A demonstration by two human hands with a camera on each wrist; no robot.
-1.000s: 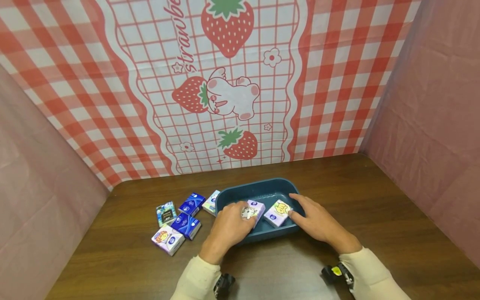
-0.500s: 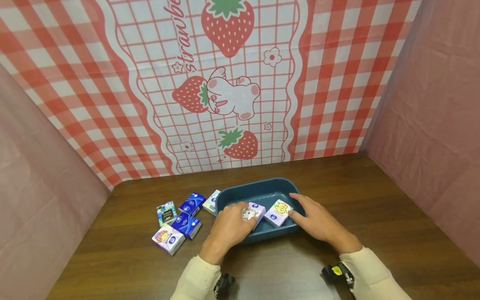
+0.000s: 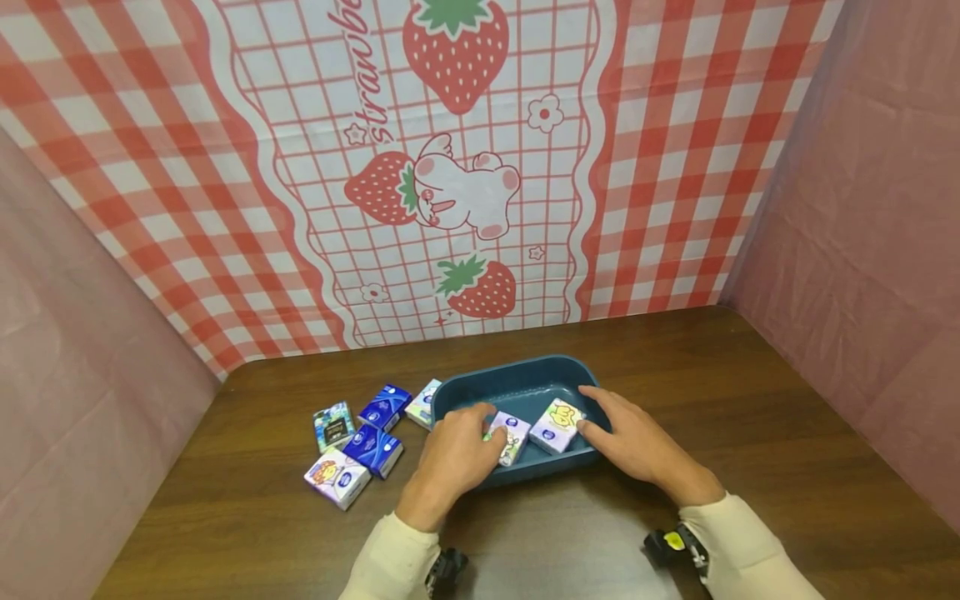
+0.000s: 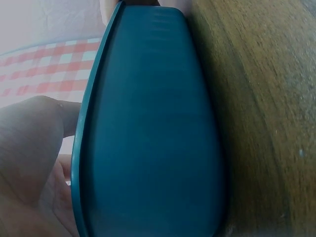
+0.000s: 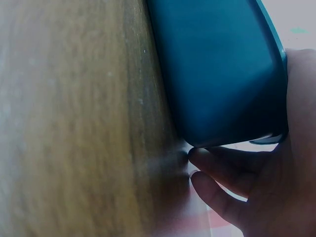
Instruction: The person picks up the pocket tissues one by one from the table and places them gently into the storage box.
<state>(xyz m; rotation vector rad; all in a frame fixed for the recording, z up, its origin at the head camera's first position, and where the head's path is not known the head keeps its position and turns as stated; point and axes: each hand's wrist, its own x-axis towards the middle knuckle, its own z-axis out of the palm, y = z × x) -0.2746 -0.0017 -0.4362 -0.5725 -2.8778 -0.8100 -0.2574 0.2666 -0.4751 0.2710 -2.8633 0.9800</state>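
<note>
My left fingers (image 3: 475, 414) reach over one end of the blue tray (image 3: 498, 384), thumb across a corner of the bunny pack (image 3: 514, 433); whether they pinch it, I cannot tell. My right fingers (image 3: 606, 400) grasp the tray's other end, thumb inside, its tip right at the duck pack (image 3: 557, 423). Both packs lie in the tray, between my left and right fingers. Left of my left fingers, on the desk (image 3: 675, 358), are two dark blue packs (image 3: 375, 450), a floral pack (image 3: 333, 425) and a lion pack (image 3: 337, 478).
</note>
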